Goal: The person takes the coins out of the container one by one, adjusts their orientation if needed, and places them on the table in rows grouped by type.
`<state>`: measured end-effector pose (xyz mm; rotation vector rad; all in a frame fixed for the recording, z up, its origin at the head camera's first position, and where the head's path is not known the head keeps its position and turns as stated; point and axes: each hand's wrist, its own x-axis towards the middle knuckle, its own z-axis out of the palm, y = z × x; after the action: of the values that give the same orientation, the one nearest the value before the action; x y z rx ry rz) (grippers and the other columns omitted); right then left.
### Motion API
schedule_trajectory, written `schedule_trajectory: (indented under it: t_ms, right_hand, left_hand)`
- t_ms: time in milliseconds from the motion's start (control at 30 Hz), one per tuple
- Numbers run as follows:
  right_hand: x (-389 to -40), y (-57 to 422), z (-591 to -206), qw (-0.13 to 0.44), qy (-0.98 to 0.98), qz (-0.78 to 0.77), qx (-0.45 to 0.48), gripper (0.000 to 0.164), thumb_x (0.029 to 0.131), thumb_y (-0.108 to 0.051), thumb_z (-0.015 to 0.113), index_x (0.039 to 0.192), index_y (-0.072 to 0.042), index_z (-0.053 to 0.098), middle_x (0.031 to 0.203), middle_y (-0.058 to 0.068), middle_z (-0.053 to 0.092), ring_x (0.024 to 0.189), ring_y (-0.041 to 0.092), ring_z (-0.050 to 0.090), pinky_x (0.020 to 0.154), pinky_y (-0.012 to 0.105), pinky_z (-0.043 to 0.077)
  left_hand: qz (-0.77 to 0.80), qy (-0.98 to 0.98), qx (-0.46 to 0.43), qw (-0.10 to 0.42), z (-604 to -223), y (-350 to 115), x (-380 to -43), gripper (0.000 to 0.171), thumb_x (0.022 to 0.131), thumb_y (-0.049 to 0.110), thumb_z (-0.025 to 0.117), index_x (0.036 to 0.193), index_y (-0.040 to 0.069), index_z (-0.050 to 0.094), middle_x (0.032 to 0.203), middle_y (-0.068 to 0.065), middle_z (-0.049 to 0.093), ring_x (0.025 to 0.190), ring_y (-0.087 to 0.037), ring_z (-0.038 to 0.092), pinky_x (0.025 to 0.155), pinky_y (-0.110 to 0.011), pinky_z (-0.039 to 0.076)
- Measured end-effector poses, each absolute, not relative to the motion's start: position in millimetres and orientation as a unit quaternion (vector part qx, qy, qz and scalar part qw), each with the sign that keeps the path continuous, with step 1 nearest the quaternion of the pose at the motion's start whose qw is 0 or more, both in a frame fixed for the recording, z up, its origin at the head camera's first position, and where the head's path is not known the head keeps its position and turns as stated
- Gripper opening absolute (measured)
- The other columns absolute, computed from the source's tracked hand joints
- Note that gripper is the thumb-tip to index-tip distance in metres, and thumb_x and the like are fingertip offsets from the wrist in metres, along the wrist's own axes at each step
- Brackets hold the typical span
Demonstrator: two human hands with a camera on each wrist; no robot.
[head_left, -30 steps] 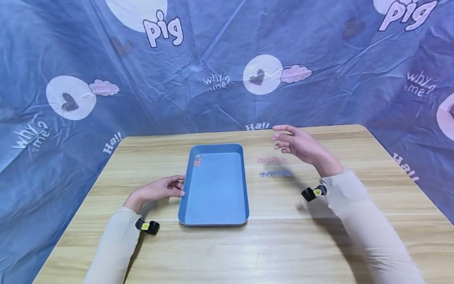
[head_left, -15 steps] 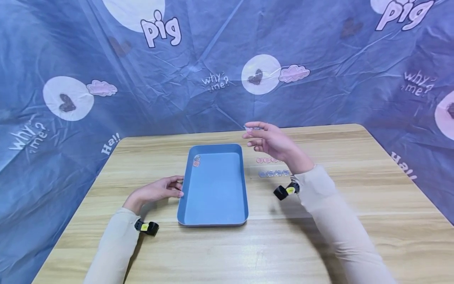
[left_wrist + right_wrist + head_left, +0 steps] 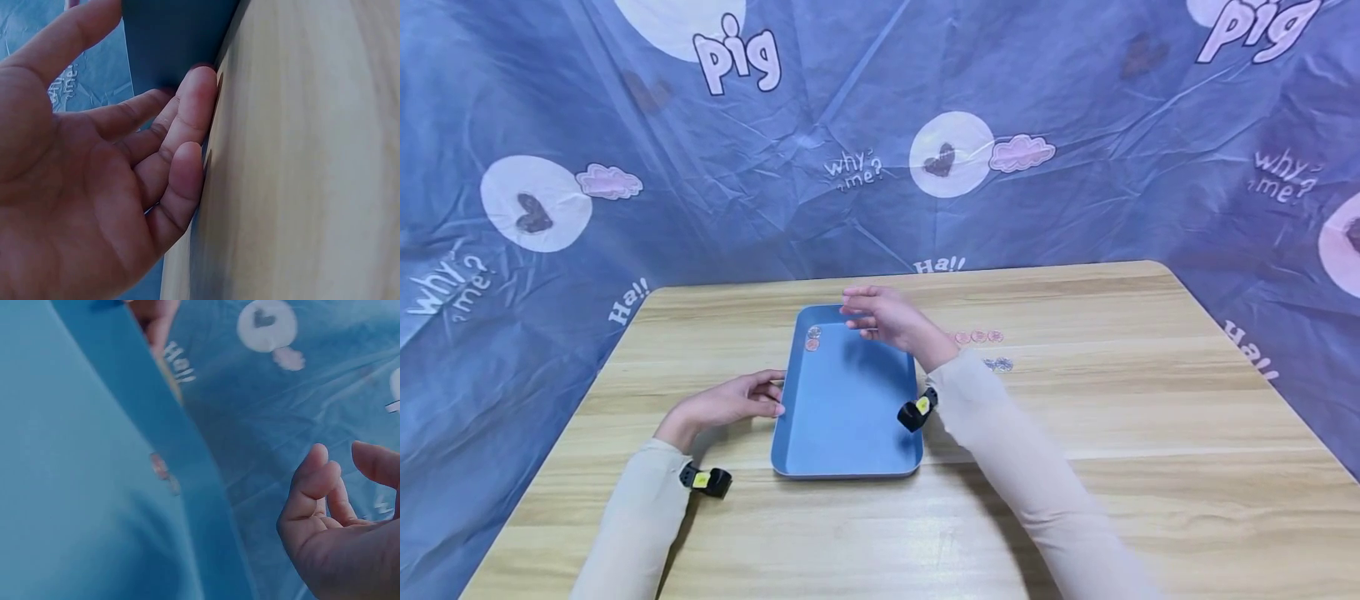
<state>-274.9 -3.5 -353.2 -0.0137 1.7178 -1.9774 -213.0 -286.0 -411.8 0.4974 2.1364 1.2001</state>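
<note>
A blue rectangular tray [image 3: 848, 429] lies on the wooden table. Near its far left corner sit a silver coin [image 3: 814, 332] and a copper-coloured coin [image 3: 812, 344]. My left hand [image 3: 724, 404] touches the tray's left side; in the left wrist view its bent fingers [image 3: 187, 112] rest by the outer wall, the thumb at the rim. Above the tray's far right part hovers my right hand [image 3: 886, 320]. Thumb and fingers [image 3: 306, 494] stand apart in the right wrist view, with nothing visible between them.
Right of the tray lies a row of copper-coloured coins [image 3: 979, 337]. A row of silver coins [image 3: 1003, 365] is in front of it, partly hidden by my right sleeve [image 3: 1000, 425]. A blue printed cloth [image 3: 737, 200] hangs behind the table.
My right hand has moved left, from beyond the coin rows to over the tray. My left hand stays at the tray's left side, and the two coins in the tray have not moved.
</note>
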Motion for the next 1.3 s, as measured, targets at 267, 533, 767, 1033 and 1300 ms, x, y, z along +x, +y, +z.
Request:
schedule_trajectory:
  t_ms: [267, 533, 767, 1033, 1300]
  right_hand:
    - [-288, -28, -374, 0.265, 0.673, -0.691, 0.01, 0.043, 0.098, -0.02, 0.057, 0.139, -0.009, 0.049, 0.142, 0.016, 0.05, 0.071, 0.008, 0.058, 0.06, 0.018, 0.045]
    - [-290, -48, -391, 0.247, 0.707, -0.662, -0.004, 0.038, 0.098, -0.019, 0.056, 0.133, -0.005, 0.052, 0.125, 0.016, 0.059, 0.064, 0.008, 0.055, 0.057, 0.021, 0.042]
    - [-290, -58, -409, 0.218, 0.739, -0.637, 0.006, 0.033, 0.094, -0.015, 0.06, 0.124, -0.001, 0.053, 0.084, 0.006, 0.056, 0.058, 0.011, 0.051, 0.05, 0.021, 0.04]
    - [-287, -65, -413, 0.183, 0.814, -0.551, -0.027, 0.033, 0.088, -0.016, 0.07, 0.116, -0.001, 0.059, 0.079, 0.004, 0.056, 0.054, 0.012, 0.048, 0.05, 0.022, 0.042]
    - [-287, -66, -413, 0.182, 0.866, -0.462, -0.06, 0.018, 0.09, -0.02, 0.068, 0.106, -0.013, 0.068, 0.073, 0.001, 0.06, 0.051, 0.011, 0.048, 0.053, 0.025, 0.044]
  left_hand:
    - [0.462, 0.803, 0.194, 0.322, -413, -287, -214, 0.077, 0.092, 0.016, 0.065, 0.148, -0.011, 0.02, 0.119, -0.021, 0.054, 0.1, -0.012, 0.057, 0.088, -0.017, 0.047]
    - [0.451, 0.813, 0.198, 0.312, -411, -285, -215, 0.074, 0.092, 0.018, 0.065, 0.147, -0.01, 0.024, 0.116, -0.019, 0.056, 0.102, -0.014, 0.055, 0.088, -0.018, 0.046]
    - [0.452, 0.811, 0.191, 0.317, -411, -286, -215, 0.074, 0.093, 0.019, 0.064, 0.148, -0.009, 0.023, 0.115, -0.016, 0.055, 0.1, -0.012, 0.054, 0.087, -0.017, 0.045]
    - [0.451, 0.811, 0.193, 0.318, -411, -286, -216, 0.074, 0.093, 0.019, 0.064, 0.148, -0.009, 0.023, 0.117, -0.018, 0.055, 0.102, -0.013, 0.054, 0.088, -0.018, 0.045]
    - [0.46, 0.806, 0.188, 0.322, -412, -286, -215, 0.075, 0.093, 0.019, 0.064, 0.148, -0.009, 0.022, 0.115, -0.015, 0.054, 0.099, -0.011, 0.055, 0.086, -0.017, 0.046]
